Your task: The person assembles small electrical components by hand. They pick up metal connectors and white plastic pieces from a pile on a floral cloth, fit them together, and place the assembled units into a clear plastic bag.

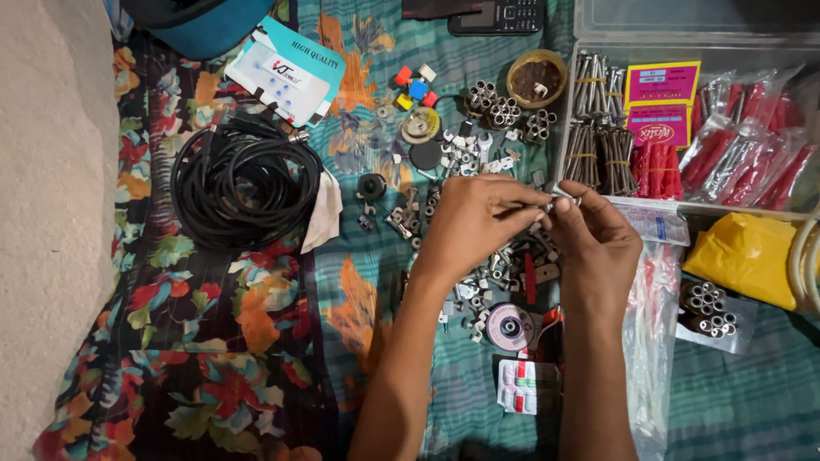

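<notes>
I have both hands, left hand (474, 218) and right hand (594, 243), pinching a small metal screw (559, 203): light, stiff, slippery; best gripped by its ends.

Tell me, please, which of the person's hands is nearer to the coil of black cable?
Left. The left hand is right of the black cable coil, across a strip of cloth; the right hand lies farther right, beyond the left one.

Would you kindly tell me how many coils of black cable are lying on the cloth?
1: the coil of black cable lies left of both hands, beside a white cloth. None seems hidden.
</notes>
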